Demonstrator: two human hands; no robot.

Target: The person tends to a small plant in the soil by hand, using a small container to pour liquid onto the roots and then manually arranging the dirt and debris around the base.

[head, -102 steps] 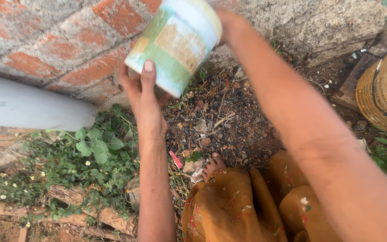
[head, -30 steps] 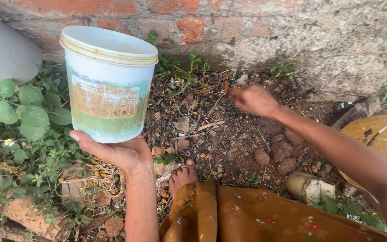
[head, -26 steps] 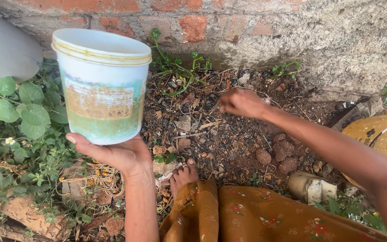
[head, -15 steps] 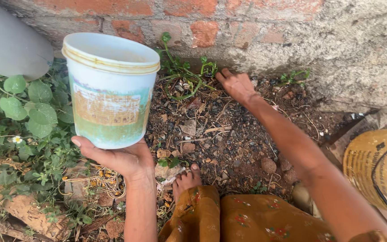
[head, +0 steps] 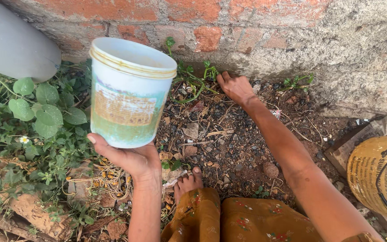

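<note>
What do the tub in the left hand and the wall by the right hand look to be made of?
Tub: likely plastic, white with a worn, faded green and tan label; thin moulded rim, dull scuffed surface. Wall: red brick in grey mortar, partly covered by rough cement render, matte and weathered. The left hand cups the tub's base.

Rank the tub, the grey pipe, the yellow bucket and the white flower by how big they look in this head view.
1. Tub; nearness inflates it.
2. Grey pipe and yellow bucket: both cropped, unsure.
3. White flower.
</note>
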